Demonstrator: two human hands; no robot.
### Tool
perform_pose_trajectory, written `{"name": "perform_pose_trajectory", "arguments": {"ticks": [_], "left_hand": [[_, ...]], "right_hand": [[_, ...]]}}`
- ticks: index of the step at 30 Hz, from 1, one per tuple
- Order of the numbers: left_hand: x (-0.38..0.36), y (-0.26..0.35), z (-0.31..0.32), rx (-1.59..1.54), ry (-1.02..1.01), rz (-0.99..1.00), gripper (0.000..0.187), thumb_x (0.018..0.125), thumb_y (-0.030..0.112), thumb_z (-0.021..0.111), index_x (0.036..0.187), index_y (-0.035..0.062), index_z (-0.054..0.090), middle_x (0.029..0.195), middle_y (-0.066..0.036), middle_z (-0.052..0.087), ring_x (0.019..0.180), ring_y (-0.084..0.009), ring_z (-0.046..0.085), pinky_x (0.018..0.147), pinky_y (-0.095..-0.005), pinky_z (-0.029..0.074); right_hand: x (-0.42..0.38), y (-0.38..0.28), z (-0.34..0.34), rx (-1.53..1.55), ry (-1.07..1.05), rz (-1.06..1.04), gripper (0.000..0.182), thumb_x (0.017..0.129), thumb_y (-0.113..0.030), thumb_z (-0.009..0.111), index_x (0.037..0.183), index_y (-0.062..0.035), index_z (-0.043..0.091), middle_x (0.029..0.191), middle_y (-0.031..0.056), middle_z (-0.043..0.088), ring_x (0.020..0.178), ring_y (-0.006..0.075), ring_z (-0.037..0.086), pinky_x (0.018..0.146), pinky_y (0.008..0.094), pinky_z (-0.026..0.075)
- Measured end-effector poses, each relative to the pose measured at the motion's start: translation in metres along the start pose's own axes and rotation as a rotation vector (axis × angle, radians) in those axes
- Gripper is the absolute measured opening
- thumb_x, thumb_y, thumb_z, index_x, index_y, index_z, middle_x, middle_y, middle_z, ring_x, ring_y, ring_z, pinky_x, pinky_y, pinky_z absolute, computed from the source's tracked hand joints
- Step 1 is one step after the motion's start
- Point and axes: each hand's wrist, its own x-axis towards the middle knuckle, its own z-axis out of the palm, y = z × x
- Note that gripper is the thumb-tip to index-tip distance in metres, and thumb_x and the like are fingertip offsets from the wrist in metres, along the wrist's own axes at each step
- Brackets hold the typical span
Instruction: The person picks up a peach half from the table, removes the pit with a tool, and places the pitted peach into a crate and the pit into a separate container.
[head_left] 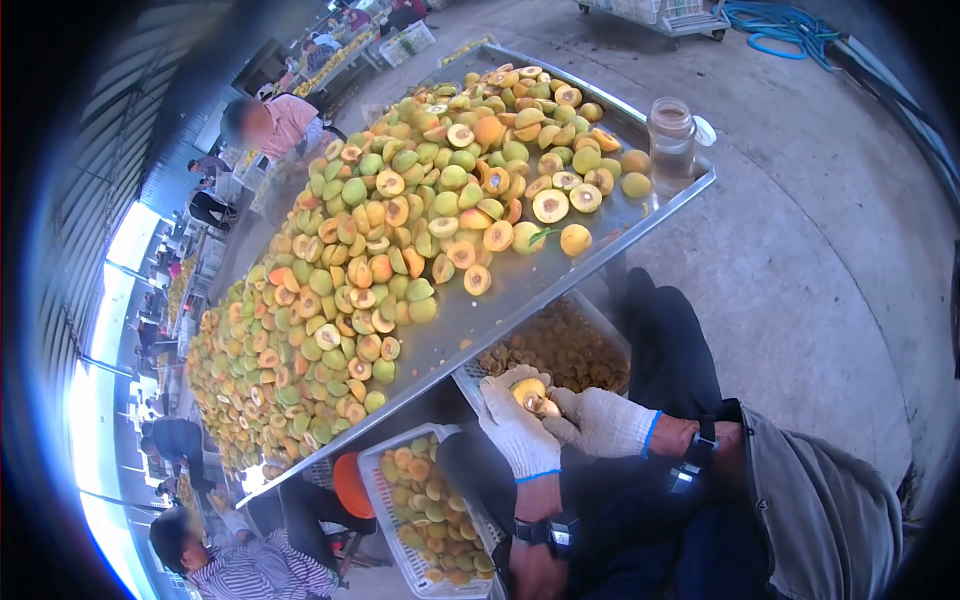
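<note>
My left hand (513, 432), in a white knit glove with a blue cuff, has its fingers curled around a yellow peach half (528, 391). Against the fruit presses my right hand (608, 421), gloved the same way, with its fingers closed; a small pale, shiny bit shows between the hands, too small to name. Both hands are above my lap, beside a crate (610, 345) of brown peach pits (560, 350). Nearer my left forearm stands a white plastic crate (375, 490) holding peach halves (425, 505).
A tilted-looking metal table (450, 345) carries a large heap of peach halves (400, 240). On its corner stands a clear jar (671, 140). An orange-red stool or basin (352, 487) is under the edge. Other people work along the left; a blue hose (785, 25) lies on the floor.
</note>
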Motion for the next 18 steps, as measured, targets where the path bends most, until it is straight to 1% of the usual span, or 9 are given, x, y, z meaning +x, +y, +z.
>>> {"name": "perform_pose_trajectory", "arguments": {"ticks": [3,5,9,11,15,17,18], "left_hand": [[-0.001,-0.001,-0.002,-0.013,-0.044,0.044,0.059,0.111,0.044,0.04,0.097,-0.0062,0.067,0.097,-0.016,0.066,0.084,-0.0268,0.07,0.078,-0.0366,0.058],[-0.005,0.0,-0.002,0.01,-0.054,0.048,0.059,0.111,0.043,0.039,0.098,-0.0069,0.068,0.098,-0.016,0.067,0.085,-0.0267,0.07,0.078,-0.0365,0.058],[-0.01,0.007,0.005,0.099,-0.008,0.056,0.058,0.111,0.041,0.039,0.097,-0.0073,0.068,0.096,-0.017,0.068,0.084,-0.0268,0.07,0.077,-0.0362,0.058],[-0.012,0.009,0.002,0.166,-0.051,0.134,0.058,0.111,0.04,0.038,0.099,-0.0075,0.069,0.094,-0.017,0.069,0.083,-0.0267,0.069,0.076,-0.0359,0.058],[-0.012,0.018,0.004,0.216,-0.071,0.084,0.058,0.11,0.042,0.039,0.099,-0.0073,0.068,0.093,-0.017,0.07,0.082,-0.0261,0.069,0.075,-0.0359,0.058],[-0.011,0.012,0.001,0.125,-0.088,0.142,0.059,0.11,0.045,0.039,0.101,-0.0064,0.067,0.093,-0.018,0.07,0.081,-0.0266,0.069,0.074,-0.036,0.058],[-0.013,0.01,0.001,0.125,-0.089,0.143,0.059,0.11,0.045,0.039,0.101,-0.0064,0.067,0.093,-0.018,0.07,0.081,-0.0266,0.069,0.074,-0.036,0.058]], "right_hand": [[-0.001,-0.002,-0.003,0.054,-0.004,-0.002,0.041,0.105,-0.043,0.052,0.118,-0.0044,0.058,0.084,0.0269,0.07,0.08,0.0496,0.067,0.071,0.0571,0.051],[-0.006,-0.008,-0.008,-0.026,-0.009,0.034,0.04,0.106,-0.043,0.053,0.116,-0.0039,0.055,0.081,0.027,0.068,0.078,0.0501,0.066,0.069,0.0573,0.051],[-0.005,-0.001,-0.012,-0.056,-0.028,0.009,0.044,0.105,-0.046,0.052,0.113,-0.0032,0.059,0.082,0.0274,0.069,0.078,0.05,0.067,0.07,0.0574,0.051],[-0.005,0.003,-0.01,-0.059,-0.052,0.003,0.045,0.105,-0.047,0.052,0.112,-0.0031,0.059,0.08,0.0278,0.068,0.077,0.0501,0.067,0.07,0.0575,0.051],[-0.004,0.003,-0.009,-0.065,-0.038,-0.025,0.045,0.106,-0.046,0.051,0.113,-0.002,0.059,0.079,0.0289,0.067,0.076,0.0505,0.066,0.069,0.058,0.05],[-0.005,-0.003,-0.01,0.119,-0.032,-0.029,0.045,0.106,-0.044,0.05,0.116,-0.0005,0.059,0.08,0.0301,0.068,0.076,0.0511,0.066,0.07,0.0587,0.05],[-0.006,-0.007,-0.011,0.119,-0.031,-0.03,0.045,0.106,-0.044,0.05,0.116,-0.0005,0.059,0.08,0.0301,0.068,0.076,0.0511,0.066,0.07,0.0587,0.05]]}}
